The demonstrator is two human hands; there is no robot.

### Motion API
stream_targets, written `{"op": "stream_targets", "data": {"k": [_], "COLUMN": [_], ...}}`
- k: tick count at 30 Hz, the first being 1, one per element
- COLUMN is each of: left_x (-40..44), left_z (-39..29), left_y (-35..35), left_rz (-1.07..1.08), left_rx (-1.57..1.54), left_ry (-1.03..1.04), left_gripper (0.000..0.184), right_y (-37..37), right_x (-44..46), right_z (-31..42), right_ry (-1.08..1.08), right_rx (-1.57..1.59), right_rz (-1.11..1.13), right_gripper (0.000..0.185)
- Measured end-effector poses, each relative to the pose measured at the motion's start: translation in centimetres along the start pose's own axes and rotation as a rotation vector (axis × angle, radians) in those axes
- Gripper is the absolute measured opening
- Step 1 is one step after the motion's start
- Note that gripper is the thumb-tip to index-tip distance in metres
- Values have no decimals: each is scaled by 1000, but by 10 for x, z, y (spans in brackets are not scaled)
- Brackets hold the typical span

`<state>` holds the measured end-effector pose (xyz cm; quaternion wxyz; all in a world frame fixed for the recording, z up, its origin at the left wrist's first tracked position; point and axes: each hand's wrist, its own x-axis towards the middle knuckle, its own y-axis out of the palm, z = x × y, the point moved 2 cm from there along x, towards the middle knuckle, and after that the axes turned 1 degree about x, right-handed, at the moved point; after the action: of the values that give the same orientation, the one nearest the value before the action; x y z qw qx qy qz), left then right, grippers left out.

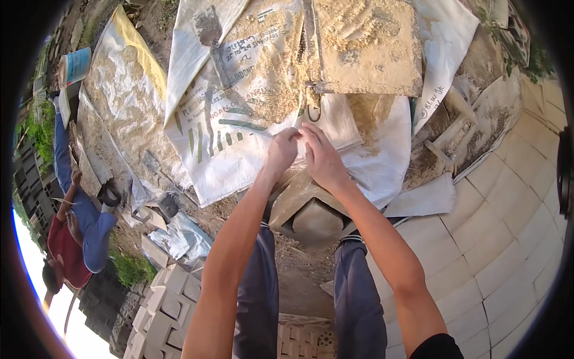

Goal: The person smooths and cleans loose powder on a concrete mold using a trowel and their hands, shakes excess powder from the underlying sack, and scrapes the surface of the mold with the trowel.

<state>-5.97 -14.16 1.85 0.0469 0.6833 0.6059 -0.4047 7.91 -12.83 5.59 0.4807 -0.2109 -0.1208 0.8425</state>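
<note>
My left hand [283, 149] and my right hand [326, 158] meet at the near edge of a printed white woven sack [239, 161]. The fingers of both are bent and closed together on the sack's edge; the exact pinch is partly hidden. Just beyond my fingertips is a curved metal loop [313, 113] at the corner of a flat board [373, 72] covered with damp sandy material. A folded white flap [341, 122] lies right of the loop. Below my hands, between my legs, stands a grey angular mold or block [317, 221] with a hexagonal face.
Pale rectangular slabs [496, 221] cover the ground at right. Stacked blocks [164, 305] stand at lower left. Another person in a red shirt [70, 251] sits at far left, near a bucket [76, 66]. A wooden frame [454, 128] lies right of the board.
</note>
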Motion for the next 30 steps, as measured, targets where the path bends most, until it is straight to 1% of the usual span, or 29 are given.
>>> {"op": "stream_targets", "data": {"k": [1,2,3,4,5,6,7,8,9,10,11,12,13,14,15,16,17,18,20,21,22,23,24,25,26,27,28,29,30], "left_x": [-1,-1,3,10,22,36,52,74,101,127,156,187,203,220,233,237,234,228,213,204,194,186,178,168,163,156,151,150,153], "left_z": [10,24,31,35,40,35,30,24,14,-1,-17,-31,-53,-61,-68,-69,-64,-62,-51,-45,-38,-31,-24,-17,-11,-7,-4,-1,2], "left_y": [-13,-26,-38,-49,-56,-66,-75,-84,-92,-98,-101,-103,-103,-98,-87,-76,-69,-60,-43,-39,-37,-34,-33,-33,-35,-37,-40,-45,-51], "left_rz": [-226,-319,-378,-434,-422,-394,-361,-336,-313,-353,-395,-398,-364,-342,-254,-168,-166,-155,-313,-323,-322,-284,-244,-181,-185,-66,53,117,112], "left_rx": [104,189,261,332,334,415,498,571,642,683,721,713,685,691,769,839,744,738,758,684,677,808,937,698,692,603,511,484,482], "left_ry": [169,201,307,414,419,506,596,618,645,686,727,820,915,927,1022,1112,1135,1143,1043,1092,1080,1035,988,1069,1065,1124,1183,1190,1188], "left_gripper": [20,23,27,33,33,39,46,50,55,56,57,60,58,58,56,54,58,58,56,49,49,50,51,43,43,34,25,26,26], "right_y": [18,37,52,66,77,88,99,106,108,109,110,109,104,100,98,97,96,96,99,100,101,98,96,93,89,87,84,81,80], "right_x": [4,8,13,21,30,40,51,62,72,82,89,95,100,103,106,105,106,107,105,103,101,100,100,101,102,103,101,100,100], "right_z": [0,-1,2,7,7,7,6,5,3,-2,-17,-26,-31,-34,-39,-43,-46,-50,-60,-61,-60,-59,-60,-62,-63,-64,-65,-67,-67], "right_ry": [35,72,196,203,406,609,735,750,731,709,770,789,694,595,586,605,602,596,577,531,481,399,396,334,270,208,204,178,154], "right_rx": [-40,-79,-120,-117,-184,-247,-291,-281,-357,-435,-439,-432,-461,-486,-495,-498,-503,-510,-586,-544,-496,-427,-431,-333,-235,-200,-203,-173,-142], "right_rz": [-48,-97,-83,-85,-158,-230,-262,-274,-384,-494,-511,-523,-692,-858,-898,-899,-879,-860,-846,-860,-869,-927,-921,-960,-995,-1020,-1015,-995,-974], "right_gripper": [41,47,61,61,65,69,73,73,74,75,74,74,71,69,66,66,66,65,63,62,62,59,59,59,58,53,53,50,47]}}
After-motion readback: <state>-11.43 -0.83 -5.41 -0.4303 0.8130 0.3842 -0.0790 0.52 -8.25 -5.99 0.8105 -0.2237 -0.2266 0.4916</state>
